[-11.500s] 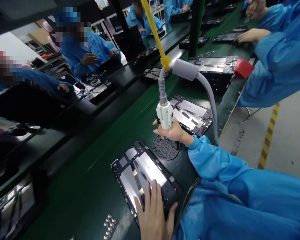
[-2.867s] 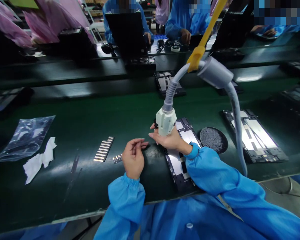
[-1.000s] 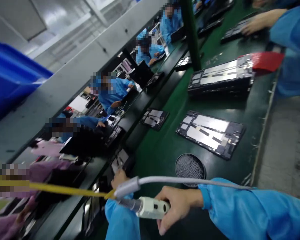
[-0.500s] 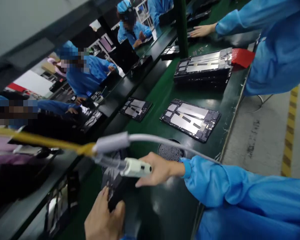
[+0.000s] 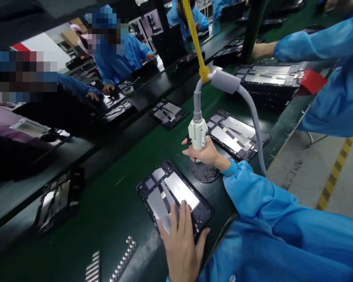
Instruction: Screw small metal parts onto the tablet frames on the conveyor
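Note:
My right hand [image 5: 205,153] grips a white electric screwdriver [image 5: 197,133] held upright, its tip over a round black screw tray [image 5: 206,173]. A grey hose [image 5: 253,117] and a yellow strap [image 5: 194,35] hang from the tool's top. My left hand [image 5: 181,243] lies flat, fingers apart, on the near end of an open tablet back [image 5: 172,194] with silver plates, lying on the dark green belt [image 5: 117,203]. Both my sleeves are blue.
Another open tablet back [image 5: 237,133] lies beyond the screw tray, and a stack of them [image 5: 270,80] with a red piece [image 5: 312,82] sits by a co-worker's sleeve at right. Strips of small parts [image 5: 123,258] lie near left. Other people work across the belt. The floor drops off right.
The view has swung back down to the belt. The screwdriver went from lying sideways to upright over the screw tray. My left hand moved from gripping the tablet's edge to lying flat on it.

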Available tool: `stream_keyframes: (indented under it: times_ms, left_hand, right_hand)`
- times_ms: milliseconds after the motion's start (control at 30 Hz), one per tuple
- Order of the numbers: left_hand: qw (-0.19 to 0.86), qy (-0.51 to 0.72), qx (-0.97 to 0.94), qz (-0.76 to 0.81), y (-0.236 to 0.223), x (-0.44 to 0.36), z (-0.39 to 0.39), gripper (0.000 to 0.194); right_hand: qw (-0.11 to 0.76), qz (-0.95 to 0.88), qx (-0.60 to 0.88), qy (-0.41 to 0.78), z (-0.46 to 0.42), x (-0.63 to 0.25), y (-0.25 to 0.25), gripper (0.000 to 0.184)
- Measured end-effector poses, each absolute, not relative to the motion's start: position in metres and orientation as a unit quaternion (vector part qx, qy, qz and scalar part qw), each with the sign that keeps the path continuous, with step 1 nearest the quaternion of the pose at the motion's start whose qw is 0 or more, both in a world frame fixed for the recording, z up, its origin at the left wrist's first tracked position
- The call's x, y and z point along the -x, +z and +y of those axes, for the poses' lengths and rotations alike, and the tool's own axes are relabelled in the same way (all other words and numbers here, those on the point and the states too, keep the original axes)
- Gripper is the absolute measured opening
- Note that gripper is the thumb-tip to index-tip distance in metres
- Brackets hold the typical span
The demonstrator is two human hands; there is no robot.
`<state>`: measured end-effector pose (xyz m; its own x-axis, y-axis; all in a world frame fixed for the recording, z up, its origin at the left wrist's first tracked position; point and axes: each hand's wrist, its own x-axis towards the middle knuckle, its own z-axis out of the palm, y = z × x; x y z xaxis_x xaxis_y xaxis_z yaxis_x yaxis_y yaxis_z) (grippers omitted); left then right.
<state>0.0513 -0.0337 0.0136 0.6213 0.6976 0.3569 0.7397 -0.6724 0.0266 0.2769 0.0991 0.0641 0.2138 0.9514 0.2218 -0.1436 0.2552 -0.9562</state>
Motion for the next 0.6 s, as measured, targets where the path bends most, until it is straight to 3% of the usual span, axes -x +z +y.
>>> stream_keyframes:
  times_ms: [100,300,467,600]
  left_hand:
    - [0.032,-0.178,0.896,-0.405,0.018,-0.078,-0.024,0.043]
    - [-0.002,-0.278,0.892,-0.357,0.022,-0.085,-0.018,0.034]
    - [-0.018,-0.395,0.811,-0.431,0.032,-0.056,-0.012,0.043]
    - [-0.035,-0.411,0.758,-0.505,0.038,-0.031,-0.01,0.018]
  right_hand:
    - [0.632,-0.467,0.449,0.425,0.102,-0.272,0.06,0.025]
    - [0.626,-0.467,0.448,0.435,0.104,-0.271,0.054,0.022]
    - [0.6,-0.482,0.451,0.452,0.101,-0.269,0.056,0.024]
    - [0.599,-0.487,0.457,0.443,0.102,-0.269,0.054,0.027]
